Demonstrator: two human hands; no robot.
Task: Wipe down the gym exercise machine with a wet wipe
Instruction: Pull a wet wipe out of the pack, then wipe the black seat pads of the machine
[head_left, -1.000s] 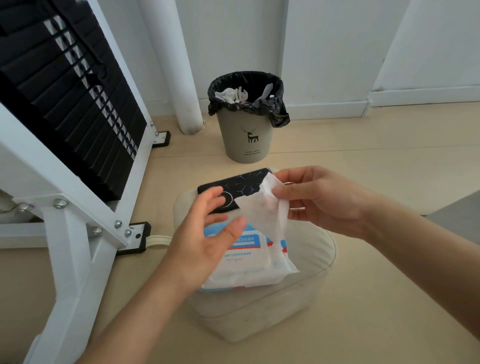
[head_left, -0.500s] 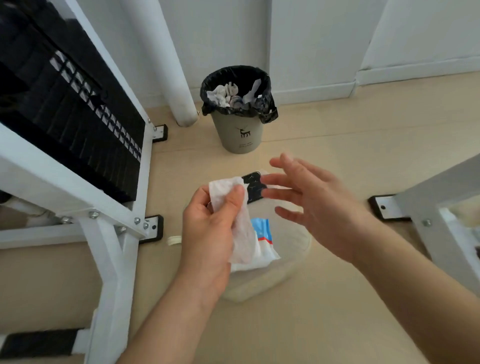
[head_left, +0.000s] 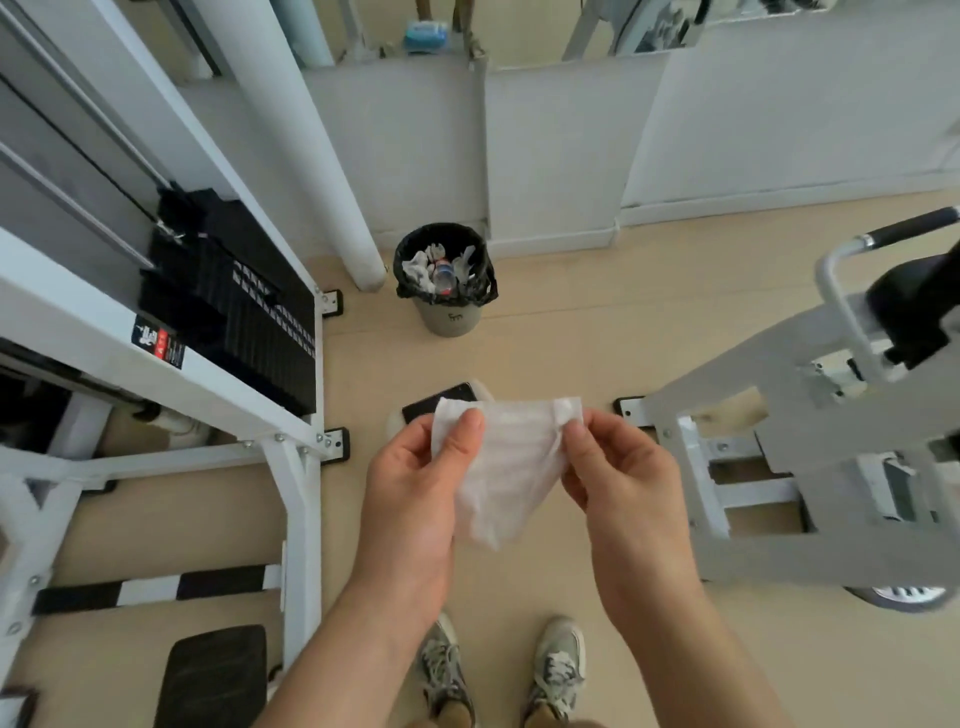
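Both hands, left hand (head_left: 415, 483) and right hand (head_left: 621, 478), pinch a white wet wipe (head_left: 506, 467) stretched between them. Behind, a grey bin (head_left: 451, 319) with a black liner holds crumpled wipes and a bottle.

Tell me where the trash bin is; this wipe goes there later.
Head view, upper centre: the trash bin stands by the wall, right of the white pillar.

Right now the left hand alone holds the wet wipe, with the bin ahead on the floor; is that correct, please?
Not alone: the head view shows the left hand and the right hand each pinching a top corner of the wet wipe. The bin is ahead on the floor.
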